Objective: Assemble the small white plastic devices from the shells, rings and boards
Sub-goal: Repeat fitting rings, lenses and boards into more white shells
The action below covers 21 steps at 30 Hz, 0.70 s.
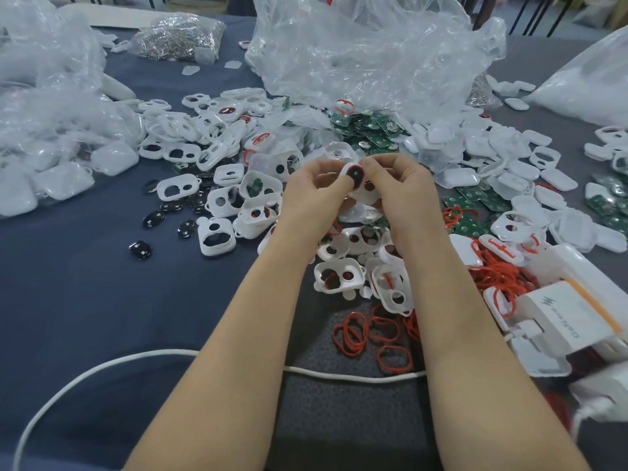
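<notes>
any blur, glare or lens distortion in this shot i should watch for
Head view: wide-angle bending stretches the near edge and corners; light is soft and even, with only faint shadows; a pale sheen sits on the clear plastic bag; the white box at the right edge is smeared, while the left hand, right hand and the white shell they pinch read fairly sharp.

Two grips are in view, the left grip (311,195) and the right grip (406,193), pinching one white shell (353,175) between them. On the table (85,283) the two-hole shells (217,237) run to dozens, too many to count exactly, and so do the green circuit boards (365,125). At least six black oval pieces (140,249) lie loose on the left. About six red rings (392,360) lie apart in front, plus one tangled heap of rings (499,277). There are at least three big clear bags (373,52), one smaller bag of metal parts (178,37) and one white cable (102,367).
</notes>
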{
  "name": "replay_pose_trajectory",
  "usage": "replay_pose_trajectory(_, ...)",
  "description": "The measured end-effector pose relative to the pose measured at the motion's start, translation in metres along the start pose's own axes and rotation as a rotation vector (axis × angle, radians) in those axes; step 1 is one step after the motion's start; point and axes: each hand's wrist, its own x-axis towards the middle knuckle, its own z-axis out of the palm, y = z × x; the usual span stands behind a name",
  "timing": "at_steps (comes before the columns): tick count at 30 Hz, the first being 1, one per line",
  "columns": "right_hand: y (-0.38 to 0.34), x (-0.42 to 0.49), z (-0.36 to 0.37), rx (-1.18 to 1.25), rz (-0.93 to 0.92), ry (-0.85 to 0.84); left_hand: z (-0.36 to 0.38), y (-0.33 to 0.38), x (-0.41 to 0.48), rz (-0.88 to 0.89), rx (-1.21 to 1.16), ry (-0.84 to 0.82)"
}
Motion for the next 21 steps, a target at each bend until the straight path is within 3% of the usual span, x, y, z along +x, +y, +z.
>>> replay_pose_trajectory(5,0.0,-0.003,0.002,-0.152,-0.117,-0.054,0.0,-0.003,0.002,0.147,0.169,0.156)
replay_pose_trajectory(10,-0.008,-0.001,-0.003,0.434,0.196,-0.148,-0.001,-0.002,0.005,0.05,-0.158,0.075)
replay_pose_trajectory(15,-0.01,-0.003,-0.009,0.403,0.173,-0.295,-0.004,0.0,0.003,0.025,-0.273,-0.049)
replay_pose_trajectory(18,-0.009,-0.002,-0.01,0.341,0.145,-0.239,-0.005,0.002,0.003,0.008,-0.302,-0.089)
replay_pose_trajectory(21,-0.009,0.0,-0.007,0.431,0.171,-0.089,-0.004,-0.001,0.003,0.066,-0.215,-0.047)
